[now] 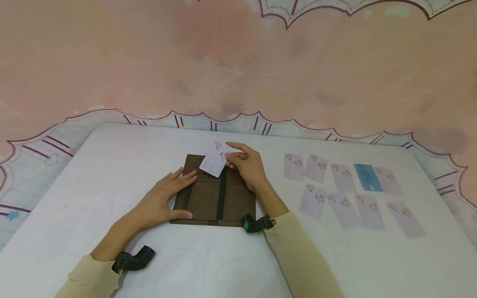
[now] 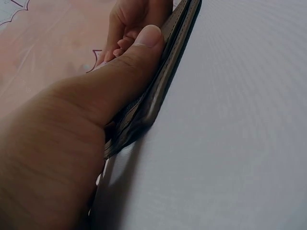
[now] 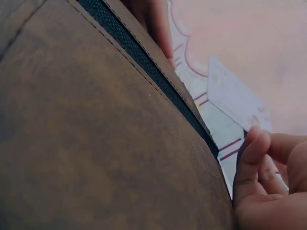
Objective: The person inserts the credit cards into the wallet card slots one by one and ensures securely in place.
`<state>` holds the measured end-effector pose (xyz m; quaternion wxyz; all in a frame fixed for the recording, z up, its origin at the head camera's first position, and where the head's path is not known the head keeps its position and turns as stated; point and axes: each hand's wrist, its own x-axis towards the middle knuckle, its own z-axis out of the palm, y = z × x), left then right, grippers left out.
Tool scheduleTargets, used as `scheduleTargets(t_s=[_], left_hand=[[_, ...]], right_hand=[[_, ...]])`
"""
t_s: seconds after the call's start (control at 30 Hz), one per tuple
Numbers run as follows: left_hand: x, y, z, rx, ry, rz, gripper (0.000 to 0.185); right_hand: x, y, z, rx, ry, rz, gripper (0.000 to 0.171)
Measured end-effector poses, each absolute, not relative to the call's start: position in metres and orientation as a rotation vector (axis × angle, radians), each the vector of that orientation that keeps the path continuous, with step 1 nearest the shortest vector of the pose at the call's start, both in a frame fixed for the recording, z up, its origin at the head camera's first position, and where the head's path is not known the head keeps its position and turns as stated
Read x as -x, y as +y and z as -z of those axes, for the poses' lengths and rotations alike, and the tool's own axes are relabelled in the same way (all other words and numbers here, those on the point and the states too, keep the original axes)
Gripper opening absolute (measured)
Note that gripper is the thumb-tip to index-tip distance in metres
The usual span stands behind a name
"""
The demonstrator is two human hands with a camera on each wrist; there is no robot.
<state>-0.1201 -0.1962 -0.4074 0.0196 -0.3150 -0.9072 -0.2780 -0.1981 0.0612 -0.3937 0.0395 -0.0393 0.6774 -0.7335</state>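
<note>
A brown card wallet [image 1: 214, 194] lies open and flat on the white table [image 1: 112, 165]. My left hand [image 1: 167, 198] rests on its left edge with fingers straight, thumb along the near corner [image 2: 144, 43]. My right hand [image 1: 246, 163] pinches a pale pink card [image 1: 215, 159] and holds it tilted over the wallet's upper slots. In the right wrist view the brown wallet [image 3: 96, 134] fills the frame, with the card [image 3: 235, 96] held above it by my fingertips [image 3: 254, 153].
Several pale pink cards [image 1: 316, 182] and one teal card [image 1: 367, 177] lie in two rows on the table to the right of the wallet. A patterned pink cloth [image 1: 238, 62] surrounds the table.
</note>
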Motion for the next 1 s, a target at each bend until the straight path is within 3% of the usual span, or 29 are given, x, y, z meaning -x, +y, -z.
scheduleTargets(t_s=[0.3,1.0], left_hand=[[0.1211,-0.1959,0.407,0.952,-2.835,0.883,0.09],[0.1201,-0.195,0.4065,0.931,-2.851,0.89,0.092]], right_hand=[[0.1916,0.058,0.3963,0.228,2.432,1.937,0.03],[0.1888,0.0594,0.3976,0.456,2.595,1.715,0.03]])
